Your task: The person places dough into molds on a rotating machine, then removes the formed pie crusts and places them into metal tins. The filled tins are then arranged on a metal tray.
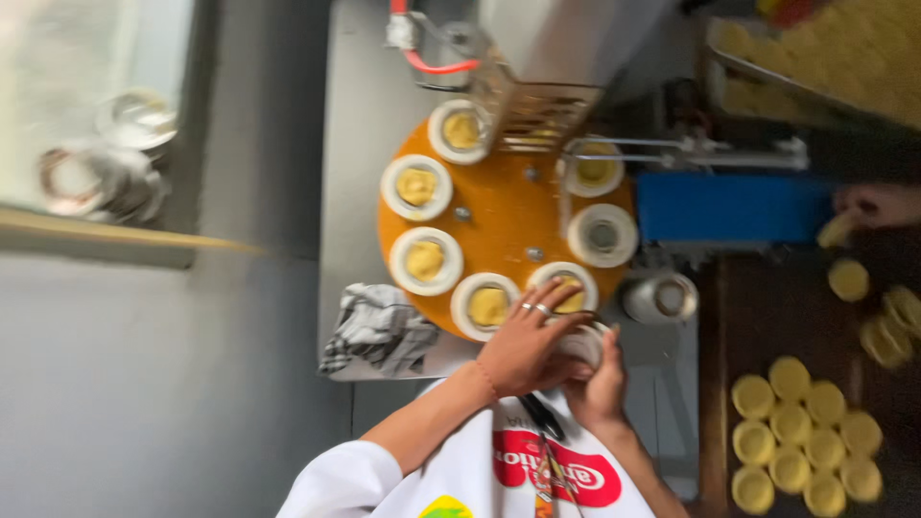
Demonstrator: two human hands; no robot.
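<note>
Both hands are out in front of me at the near edge of the orange turntable [508, 216]. My left hand [528, 341] lies spread and flat, fingers splayed, rings showing, with its fingertips [556, 293] resting on the white ring mould [563, 291] nearest me, the one with yellow dough in it. It grips nothing; it just presses down on the mould. My right hand [597, 379] sits just beside and a little under the left, curled around a small stack of white paper cups [583, 342], fingers closed on them.

Round the turntable stand more white ring moulds: the one just left of my fingertips [486, 305] holds a yellow lump, as do the three further round [425, 260] [416, 187] [460, 131]. On the far right side one mould [602, 235] looks empty, with a dark centre. A metal press head with a wire guard [532, 110] hangs over the far part of the disc, with a red hose [432, 65] beside it.

A crumpled grey cloth [379, 331] lies on the steel table [350, 144] just left of the disc. To my right a dark tray [767, 317] carries rows of pale yellow round pastries [801, 436], and another person's hand [878, 204] holds one such piece at the far edge. A white cup-like holder [662, 297] stands between the disc and that tray
</note>
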